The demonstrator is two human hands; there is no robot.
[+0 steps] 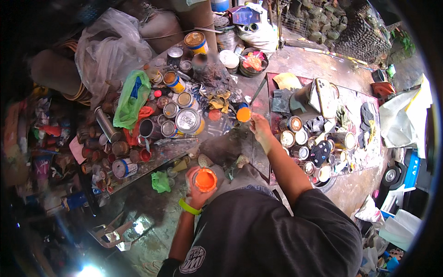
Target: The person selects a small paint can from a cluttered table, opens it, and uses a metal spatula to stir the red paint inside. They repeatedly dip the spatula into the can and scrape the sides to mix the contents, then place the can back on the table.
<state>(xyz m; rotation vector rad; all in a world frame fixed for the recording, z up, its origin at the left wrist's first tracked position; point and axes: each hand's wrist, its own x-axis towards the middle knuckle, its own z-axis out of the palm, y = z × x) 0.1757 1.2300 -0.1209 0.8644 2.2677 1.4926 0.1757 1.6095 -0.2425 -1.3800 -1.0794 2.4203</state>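
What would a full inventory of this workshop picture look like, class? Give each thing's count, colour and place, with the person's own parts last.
container of orange paint: one, orange inside, lower centre
disc: one, orange, perhaps a lid, centre
paint cans: many, too crowded to count, mixed colours, left and right
green bag: one, bright green, among the left cans
clear plastic bag: one, whitish, upper left
crumpled plastic: one, green, left of centre
spotted cloth: one, dark, among the right cans
board: one, red-edged, right
vehicle: one, blue, right edge
wristband: one, yellow-green, left wrist
shirt: one, black, bottom
left hand: one, bare, gripping the container
right hand: one, bare, holding the disc
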